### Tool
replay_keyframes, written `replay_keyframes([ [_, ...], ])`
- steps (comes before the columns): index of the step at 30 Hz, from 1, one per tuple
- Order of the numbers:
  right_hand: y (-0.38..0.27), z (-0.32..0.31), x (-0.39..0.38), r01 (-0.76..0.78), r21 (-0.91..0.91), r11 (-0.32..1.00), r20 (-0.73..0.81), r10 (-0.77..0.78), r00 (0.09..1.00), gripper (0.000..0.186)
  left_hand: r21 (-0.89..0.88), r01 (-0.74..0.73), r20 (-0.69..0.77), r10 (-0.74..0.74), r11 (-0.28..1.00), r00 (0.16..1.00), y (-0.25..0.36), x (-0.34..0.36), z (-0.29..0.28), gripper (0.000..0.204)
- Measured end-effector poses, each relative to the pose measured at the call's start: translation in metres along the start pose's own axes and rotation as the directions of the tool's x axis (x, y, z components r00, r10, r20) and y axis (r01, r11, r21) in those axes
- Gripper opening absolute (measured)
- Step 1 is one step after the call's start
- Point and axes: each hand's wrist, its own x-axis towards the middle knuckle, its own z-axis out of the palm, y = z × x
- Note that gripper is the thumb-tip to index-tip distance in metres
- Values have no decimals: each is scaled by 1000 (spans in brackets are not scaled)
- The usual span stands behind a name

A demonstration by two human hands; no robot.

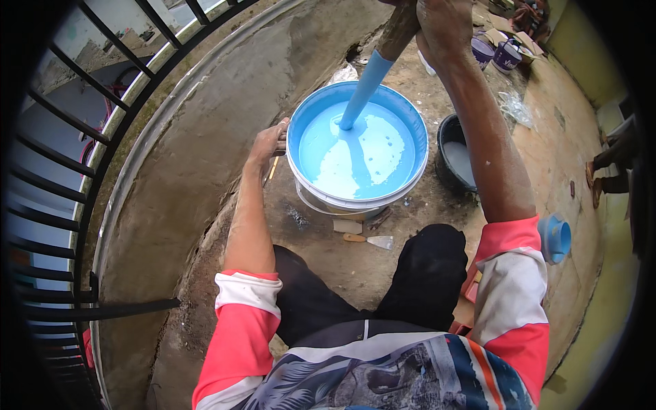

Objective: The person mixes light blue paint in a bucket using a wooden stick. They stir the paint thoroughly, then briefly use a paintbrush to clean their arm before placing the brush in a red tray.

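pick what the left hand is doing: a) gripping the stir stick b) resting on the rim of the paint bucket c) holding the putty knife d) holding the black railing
b: the left hand rests on the rim of the paint bucket, while the right hand grips the stir stick.

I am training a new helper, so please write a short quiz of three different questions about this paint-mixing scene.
1. True or false: the right hand grips the stirring stick near its top.
2. Which object lies on the floor between the white bucket and the person's knees? A) roller B) putty knife C) brush
3. Fill in: the left hand touches the bucket's ____ side.

Key
1. True
2. B
3. Left; the fingers rest by the rim, steadying the bucket of light blue paint.
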Motion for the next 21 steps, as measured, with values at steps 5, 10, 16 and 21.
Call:
replay_keyframes([
  [5, 73, -10, -38, 45, -329, 943, 300, 60, 952, 21, -38, 7, 40, -6, 999, 999, 3, -2, 1, 40],
  [10, 108, -30, -79, -147, -504, 851, 427, 393, 815, 18, 61, 7, 121, -14, 998, 993, 0, 5, -10, 55],
  [16, 122, -58, -137, -306, -542, 782, 409, 564, 717, 24, 72, -6, 98, -2, 997, 995, 2, 4, -4, 49],
  [21, 116, -11, -151, -495, -440, 749, 381, 655, 653, 17, 56, 5, 106, -11, 998, 994, 0, 4, -7, 46],
])
